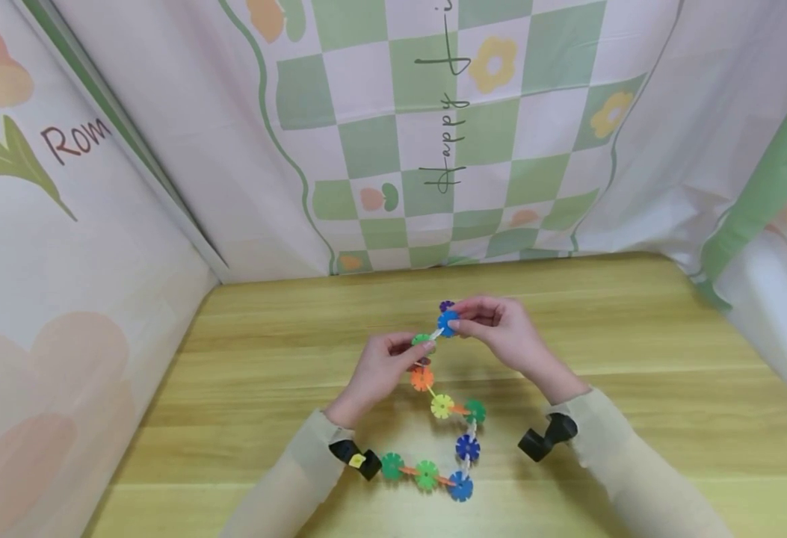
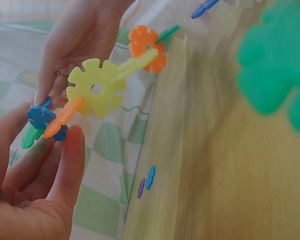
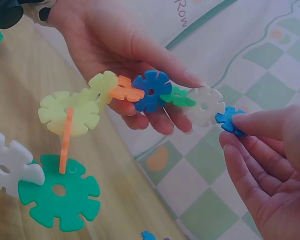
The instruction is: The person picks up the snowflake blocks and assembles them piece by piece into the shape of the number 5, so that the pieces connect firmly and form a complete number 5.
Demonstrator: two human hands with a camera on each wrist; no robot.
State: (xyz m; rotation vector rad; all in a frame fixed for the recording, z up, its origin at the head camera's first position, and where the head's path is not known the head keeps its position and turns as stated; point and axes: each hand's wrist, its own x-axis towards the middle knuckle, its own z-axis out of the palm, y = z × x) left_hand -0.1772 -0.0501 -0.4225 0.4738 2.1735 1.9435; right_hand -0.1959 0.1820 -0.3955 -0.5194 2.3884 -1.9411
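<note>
A winding chain of slotted, flower-shaped plastic discs runs between and below both hands. My right hand (image 1: 504, 332) pinches a blue disc (image 3: 230, 121) at the chain's upper end, between thumb and fingers. This disc is joined to a white disc (image 3: 206, 106). My left hand (image 1: 383, 366) holds the chain just below, around a green disc (image 1: 423, 341), its thumb reaching toward the white one. Below it, an orange disc (image 1: 422, 379), a yellow disc (image 1: 442, 406) and a darker green disc (image 1: 475, 411) follow. Fingers partly hide the held discs in the head view.
The chain continues through a dark blue disc (image 1: 468, 448) to a blue corner disc (image 1: 460, 486), then left to a green end disc (image 1: 392, 466) near the left wrist's camera. A loose purple disc (image 2: 141, 188) and blue disc (image 2: 150, 177) lie on the wooden table (image 1: 265, 314). Printed curtains (image 1: 359, 149) surround it.
</note>
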